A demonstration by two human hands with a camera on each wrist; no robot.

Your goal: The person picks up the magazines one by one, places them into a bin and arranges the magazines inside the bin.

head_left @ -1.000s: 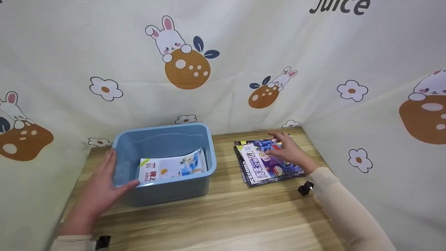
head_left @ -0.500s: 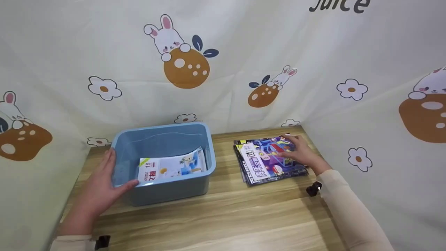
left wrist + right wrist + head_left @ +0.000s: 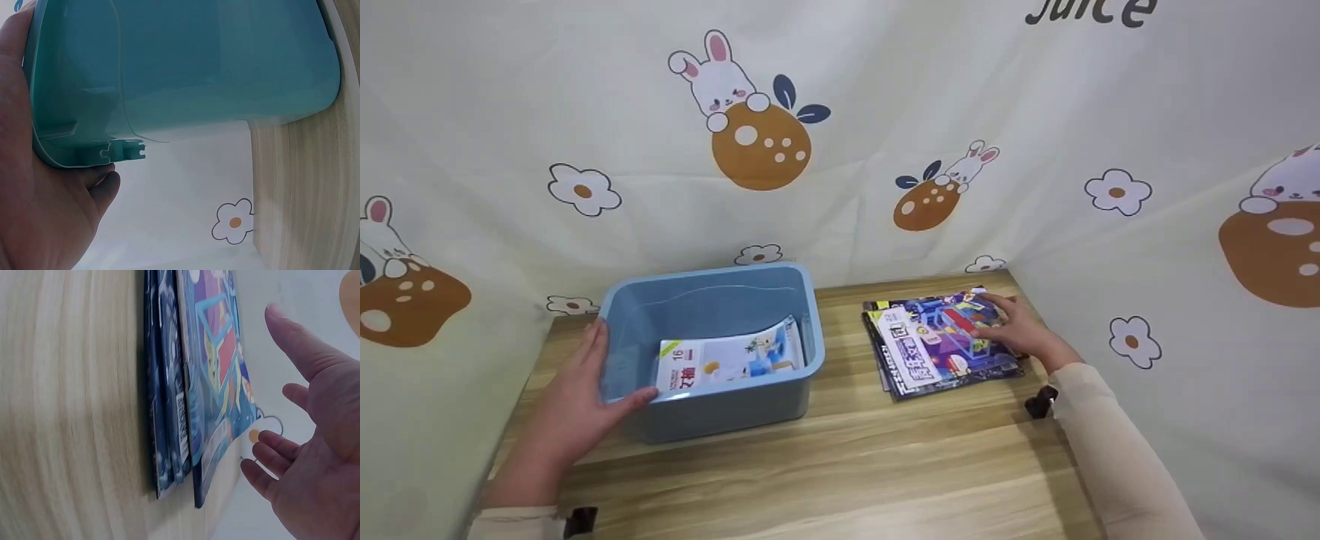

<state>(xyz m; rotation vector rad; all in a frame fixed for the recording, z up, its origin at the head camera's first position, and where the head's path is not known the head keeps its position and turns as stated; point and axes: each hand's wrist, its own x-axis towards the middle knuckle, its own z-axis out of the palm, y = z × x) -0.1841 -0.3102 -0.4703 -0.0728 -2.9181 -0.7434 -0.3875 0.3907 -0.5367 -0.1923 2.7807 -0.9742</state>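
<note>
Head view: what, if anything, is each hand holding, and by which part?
The left hand holds the blue bin by its near-left rim; the right hand, near the magazines, holds nothing.

Right hand [image 3: 315, 427] just beside the magazine stack [image 3: 216, 382], thumb extended, fingers loosely bent. Stack lies on wood-grain tabletop [image 3: 73, 410]; barcode [image 3: 181, 422] showing below top cover. Flower print [image 3: 271, 425] behind fingertips.
</note>
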